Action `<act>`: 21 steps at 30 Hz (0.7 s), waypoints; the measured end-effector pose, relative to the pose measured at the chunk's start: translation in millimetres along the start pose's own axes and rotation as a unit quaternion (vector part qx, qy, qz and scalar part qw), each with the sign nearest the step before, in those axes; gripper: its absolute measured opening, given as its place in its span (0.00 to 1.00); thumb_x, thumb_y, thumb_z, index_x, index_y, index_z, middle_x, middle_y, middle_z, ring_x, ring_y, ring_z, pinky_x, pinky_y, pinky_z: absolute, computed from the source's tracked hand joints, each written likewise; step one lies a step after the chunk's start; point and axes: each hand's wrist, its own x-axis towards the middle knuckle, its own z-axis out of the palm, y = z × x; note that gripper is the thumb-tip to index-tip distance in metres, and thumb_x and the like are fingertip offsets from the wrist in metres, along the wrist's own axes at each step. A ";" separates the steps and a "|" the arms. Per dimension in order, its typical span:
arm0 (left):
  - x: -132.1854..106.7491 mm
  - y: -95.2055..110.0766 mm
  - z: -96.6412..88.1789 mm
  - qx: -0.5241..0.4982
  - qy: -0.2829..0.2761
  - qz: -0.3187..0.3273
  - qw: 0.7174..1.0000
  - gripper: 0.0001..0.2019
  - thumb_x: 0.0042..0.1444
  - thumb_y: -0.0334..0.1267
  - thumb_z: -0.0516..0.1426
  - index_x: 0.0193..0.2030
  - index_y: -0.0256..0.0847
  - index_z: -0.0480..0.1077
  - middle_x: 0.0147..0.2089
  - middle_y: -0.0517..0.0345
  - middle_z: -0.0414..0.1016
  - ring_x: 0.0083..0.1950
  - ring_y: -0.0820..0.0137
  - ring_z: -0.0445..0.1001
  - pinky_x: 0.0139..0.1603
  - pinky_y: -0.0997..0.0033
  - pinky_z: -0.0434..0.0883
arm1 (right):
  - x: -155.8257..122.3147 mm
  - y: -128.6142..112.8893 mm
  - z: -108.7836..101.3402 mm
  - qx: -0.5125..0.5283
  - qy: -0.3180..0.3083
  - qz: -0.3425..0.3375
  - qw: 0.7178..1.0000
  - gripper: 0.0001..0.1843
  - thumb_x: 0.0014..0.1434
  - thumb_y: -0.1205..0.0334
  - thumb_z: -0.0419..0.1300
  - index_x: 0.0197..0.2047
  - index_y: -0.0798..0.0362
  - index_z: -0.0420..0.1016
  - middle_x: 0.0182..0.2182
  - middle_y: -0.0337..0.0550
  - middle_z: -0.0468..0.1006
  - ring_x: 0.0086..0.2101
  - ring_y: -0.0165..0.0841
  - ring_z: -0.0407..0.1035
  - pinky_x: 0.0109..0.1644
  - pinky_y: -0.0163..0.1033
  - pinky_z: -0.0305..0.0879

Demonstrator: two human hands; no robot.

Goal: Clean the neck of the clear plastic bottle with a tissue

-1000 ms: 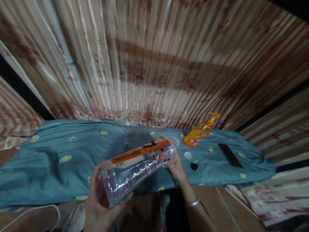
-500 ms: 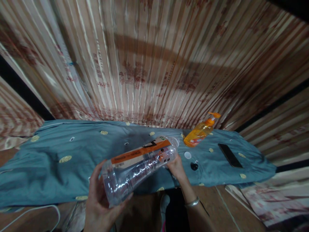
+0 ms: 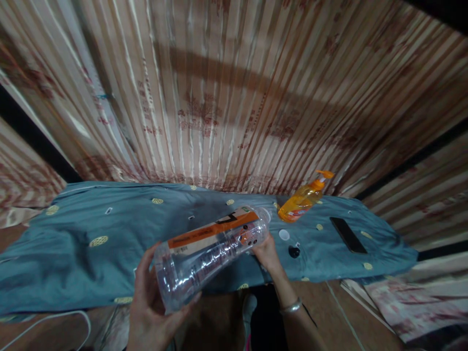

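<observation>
Clear plastic bottle with orange label, held on its side over the blue-clothed table.
The left hand wraps its base and the right hand grips near its neck; a small white cap and an orange pump bottle sit just beyond.

We count one clear bottle, with two grips on it: our left grip and our right grip. There is one teal cloth, and on it one orange pump bottle, one black phone and two small round pieces, one white round piece and one black round piece. Near left we count one white cable; one bracelet on our right wrist.
</observation>
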 end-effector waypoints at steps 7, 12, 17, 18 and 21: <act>1.0 -1.4 -2.3 0.028 -0.007 0.014 0.999 0.51 0.36 0.47 0.81 0.69 0.48 0.69 0.57 0.50 0.87 0.55 0.51 0.89 0.48 0.61 0.87 | -0.9 -6.4 -1.8 0.000 0.009 0.023 1.000 0.23 0.41 0.52 0.76 0.40 0.47 0.79 0.40 0.46 0.92 0.40 0.45 0.86 0.49 0.49 0.84; 1.9 -2.2 -3.6 0.033 -0.011 0.017 0.999 0.52 0.35 0.46 0.81 0.69 0.46 0.69 0.56 0.49 0.87 0.53 0.51 0.89 0.48 0.60 0.87 | -1.0 -3.6 -1.0 -0.001 0.010 0.025 1.000 0.24 0.42 0.49 0.78 0.41 0.46 0.79 0.40 0.46 0.91 0.39 0.46 0.86 0.48 0.50 0.84; 1.3 -1.7 -3.0 0.025 -0.005 0.018 1.000 0.51 0.35 0.44 0.81 0.68 0.47 0.70 0.55 0.51 0.87 0.54 0.51 0.89 0.48 0.61 0.87 | -1.0 -6.3 -0.2 0.006 0.000 0.025 1.000 0.25 0.41 0.50 0.77 0.42 0.47 0.78 0.42 0.48 0.91 0.41 0.47 0.86 0.50 0.50 0.84; 1.1 -1.5 -2.7 0.026 -0.005 0.017 1.000 0.51 0.35 0.45 0.81 0.69 0.48 0.70 0.55 0.51 0.87 0.54 0.51 0.89 0.48 0.61 0.87 | -0.9 -7.6 -0.2 0.010 0.002 0.026 1.000 0.24 0.41 0.51 0.77 0.41 0.47 0.78 0.41 0.48 0.91 0.41 0.47 0.86 0.50 0.50 0.84; 0.7 -0.8 -2.1 0.024 -0.002 0.009 1.000 0.51 0.34 0.44 0.81 0.69 0.48 0.70 0.56 0.51 0.86 0.54 0.50 0.88 0.48 0.59 0.87 | -0.9 -10.6 -0.6 0.013 0.009 0.026 1.000 0.22 0.41 0.52 0.76 0.39 0.46 0.78 0.40 0.46 0.91 0.40 0.47 0.86 0.49 0.51 0.84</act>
